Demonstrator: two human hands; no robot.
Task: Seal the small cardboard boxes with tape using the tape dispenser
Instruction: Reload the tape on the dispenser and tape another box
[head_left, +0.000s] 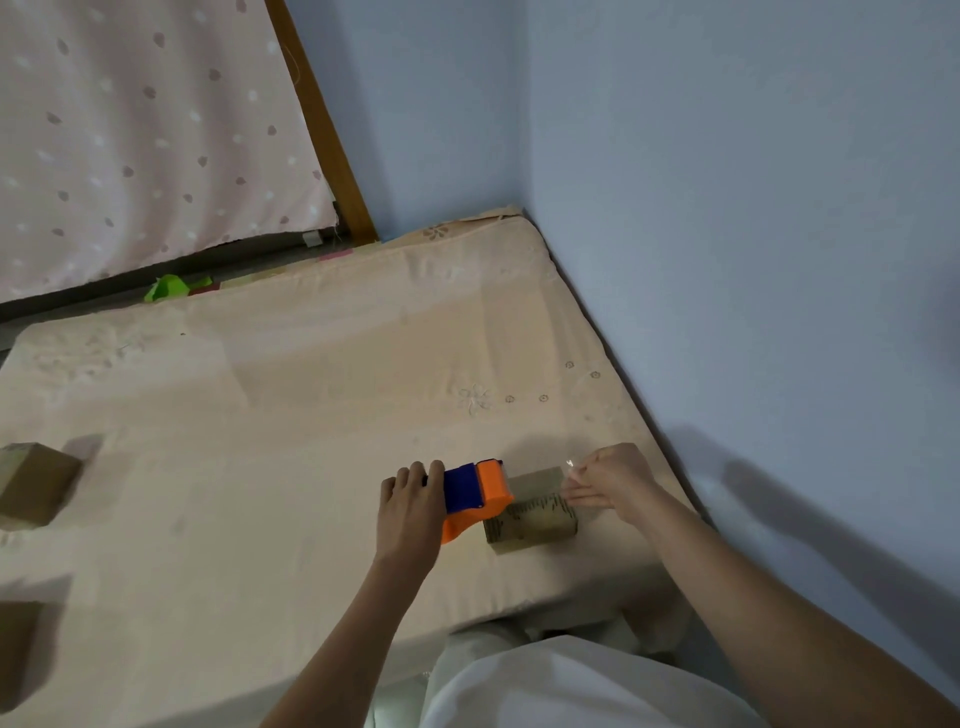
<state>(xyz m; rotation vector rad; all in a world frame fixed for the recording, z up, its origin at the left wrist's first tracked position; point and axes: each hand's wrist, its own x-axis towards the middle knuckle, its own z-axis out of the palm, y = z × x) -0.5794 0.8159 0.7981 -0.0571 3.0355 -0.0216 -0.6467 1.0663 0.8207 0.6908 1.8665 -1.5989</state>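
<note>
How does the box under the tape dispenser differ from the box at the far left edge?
The box under the tape dispenser lies between both hands, with the tape dispenser on it; the far-left box lies alone, untouched. The first is wholly in view; the second is cut by the frame. Both are small brown cardboard, on the mattress.

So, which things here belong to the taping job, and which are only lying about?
Job: tape dispenser gripped by left hand; small box touched by right hand; two other boxes.
Lying about: green scrap, curtain.

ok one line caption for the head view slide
Left hand grips the orange-and-blue tape dispenser against a small cardboard box on the mattress, right hand at its far end.
</note>
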